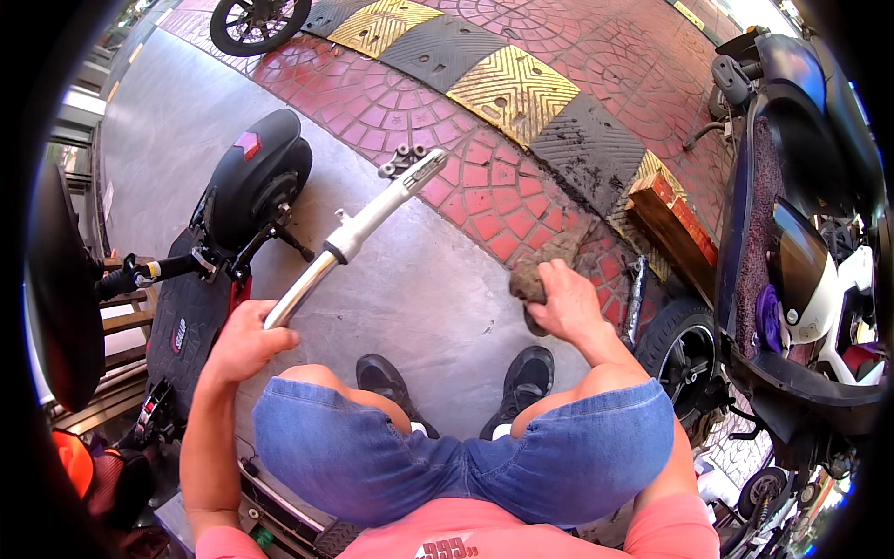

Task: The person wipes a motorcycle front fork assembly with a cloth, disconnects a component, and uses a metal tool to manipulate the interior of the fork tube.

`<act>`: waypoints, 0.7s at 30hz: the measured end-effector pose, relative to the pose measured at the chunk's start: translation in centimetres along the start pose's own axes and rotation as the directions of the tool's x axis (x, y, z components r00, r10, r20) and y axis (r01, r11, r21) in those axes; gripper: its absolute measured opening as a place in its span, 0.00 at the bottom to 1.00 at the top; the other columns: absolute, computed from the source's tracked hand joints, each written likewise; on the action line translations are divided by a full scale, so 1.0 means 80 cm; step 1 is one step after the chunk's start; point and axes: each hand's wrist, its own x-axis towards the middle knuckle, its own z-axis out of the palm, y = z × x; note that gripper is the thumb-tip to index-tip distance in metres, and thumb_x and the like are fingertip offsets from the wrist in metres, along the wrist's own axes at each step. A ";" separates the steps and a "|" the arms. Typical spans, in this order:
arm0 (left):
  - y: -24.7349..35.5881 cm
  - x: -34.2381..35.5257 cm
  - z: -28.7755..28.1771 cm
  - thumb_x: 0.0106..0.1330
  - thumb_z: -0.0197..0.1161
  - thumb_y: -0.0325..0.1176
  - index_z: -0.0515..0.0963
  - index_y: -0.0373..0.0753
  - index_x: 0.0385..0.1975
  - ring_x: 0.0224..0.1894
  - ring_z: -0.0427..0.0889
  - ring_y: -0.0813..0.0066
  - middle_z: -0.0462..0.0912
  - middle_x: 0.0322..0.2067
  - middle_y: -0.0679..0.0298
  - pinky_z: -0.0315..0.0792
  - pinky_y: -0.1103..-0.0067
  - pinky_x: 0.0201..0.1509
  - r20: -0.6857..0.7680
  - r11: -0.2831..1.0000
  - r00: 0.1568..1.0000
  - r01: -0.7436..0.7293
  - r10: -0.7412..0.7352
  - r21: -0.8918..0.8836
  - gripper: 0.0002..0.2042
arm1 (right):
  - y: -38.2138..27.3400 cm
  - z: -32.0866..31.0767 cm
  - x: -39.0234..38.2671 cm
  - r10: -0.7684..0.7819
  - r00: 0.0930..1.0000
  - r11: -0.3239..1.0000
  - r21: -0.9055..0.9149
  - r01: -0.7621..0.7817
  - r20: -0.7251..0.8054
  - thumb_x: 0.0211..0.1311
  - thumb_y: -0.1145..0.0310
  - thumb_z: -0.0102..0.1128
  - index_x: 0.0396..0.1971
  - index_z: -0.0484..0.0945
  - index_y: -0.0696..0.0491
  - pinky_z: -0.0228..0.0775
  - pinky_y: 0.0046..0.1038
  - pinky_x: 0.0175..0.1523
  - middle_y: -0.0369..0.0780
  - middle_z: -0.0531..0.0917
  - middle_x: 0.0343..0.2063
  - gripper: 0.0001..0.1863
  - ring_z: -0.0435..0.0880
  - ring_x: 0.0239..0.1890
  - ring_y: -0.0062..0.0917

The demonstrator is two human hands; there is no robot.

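My left hand (250,343) is closed round the bare chrome tube of a motorbike fork leg (371,221). The leg points up and to the right, its silver lower casing at the far end, with a small bracket part (402,162) beside that end. In my right hand (568,303) is a crumpled, dirty brown rag (545,270), pinched over the paving edge in front of my right shoe (528,371). Rag and fork leg are apart. The fingers of my right hand partly hide the rag.
On the left stands an electric scooter (182,317) with a black rear mudguard. A partly stripped scooter (773,233) and a wheel (684,349) fill the right, by a wooden block (675,233). A black-and-yellow ramp (512,93) crosses the red paving; another wheel (261,20) is far left.
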 end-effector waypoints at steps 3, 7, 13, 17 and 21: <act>0.035 -0.041 -0.041 0.51 0.70 0.34 0.72 0.32 0.20 0.23 0.66 0.78 0.66 0.17 0.65 0.64 0.71 0.28 -0.122 0.942 0.992 0.064 -0.025 0.330 0.14 | -0.045 0.038 0.020 -0.282 0.955 0.959 0.053 0.279 0.087 0.49 0.64 0.75 0.51 0.75 0.52 0.79 0.45 0.51 0.45 0.77 0.43 0.28 0.84 0.47 0.44; 0.027 -0.070 -0.061 0.51 0.71 0.38 0.78 0.30 0.21 0.21 0.77 0.60 0.73 0.16 0.51 0.71 0.64 0.30 -0.170 0.829 0.979 0.186 -0.111 0.527 0.15 | -0.080 0.133 0.056 -0.592 0.786 0.802 0.034 0.596 0.178 0.50 0.63 0.76 0.47 0.76 0.49 0.76 0.39 0.50 0.40 0.75 0.44 0.25 0.80 0.47 0.35; 0.030 -0.073 -0.055 0.54 0.73 0.48 0.87 0.34 0.25 0.30 0.87 0.45 0.84 0.21 0.47 0.81 0.58 0.43 -0.149 0.543 0.948 0.286 -0.283 0.790 0.19 | -0.075 0.171 0.120 -0.520 0.847 0.850 0.037 0.526 -0.113 0.42 0.61 0.79 0.51 0.78 0.46 0.77 0.35 0.45 0.37 0.76 0.41 0.31 0.81 0.44 0.33; 0.045 -0.058 -0.060 0.55 0.73 0.49 0.88 0.35 0.24 0.29 0.87 0.44 0.84 0.20 0.46 0.80 0.57 0.43 -0.141 0.499 0.958 0.253 -0.251 0.829 0.19 | -0.043 0.154 0.207 -0.433 0.882 0.900 -0.050 0.432 -0.187 0.43 0.60 0.80 0.52 0.77 0.47 0.79 0.39 0.43 0.39 0.77 0.42 0.32 0.83 0.44 0.34; 0.071 -0.037 -0.049 0.55 0.71 0.49 0.87 0.34 0.20 0.29 0.86 0.43 0.83 0.20 0.45 0.80 0.57 0.42 -0.124 0.463 0.980 0.182 -0.154 0.868 0.19 | 0.024 0.105 0.335 -0.081 0.982 0.981 -0.186 0.048 -0.173 0.58 0.60 0.74 0.55 0.75 0.48 0.83 0.41 0.53 0.45 0.79 0.50 0.26 0.87 0.50 0.42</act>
